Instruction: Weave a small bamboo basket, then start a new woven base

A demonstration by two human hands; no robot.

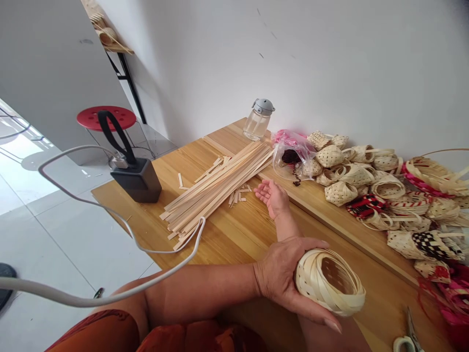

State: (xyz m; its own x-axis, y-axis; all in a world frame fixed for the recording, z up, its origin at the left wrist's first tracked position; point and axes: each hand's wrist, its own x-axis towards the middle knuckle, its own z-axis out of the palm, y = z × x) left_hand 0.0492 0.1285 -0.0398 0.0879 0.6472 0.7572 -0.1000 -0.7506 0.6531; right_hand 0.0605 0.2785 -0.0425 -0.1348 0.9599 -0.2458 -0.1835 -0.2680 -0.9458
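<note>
Woven basket (330,282), small and round, looks nearly complete: its wall is closed all round, and strips cross over one another at the round opening. Whether any strip ends remain to be tucked, I cannot tell. It is pale, slightly glossy, and tilted at near right, grasped in the left hand (280,274). The right hand (271,196) is empty, palm up, fingers loosely curled, near the flat strips (223,183).
</note>
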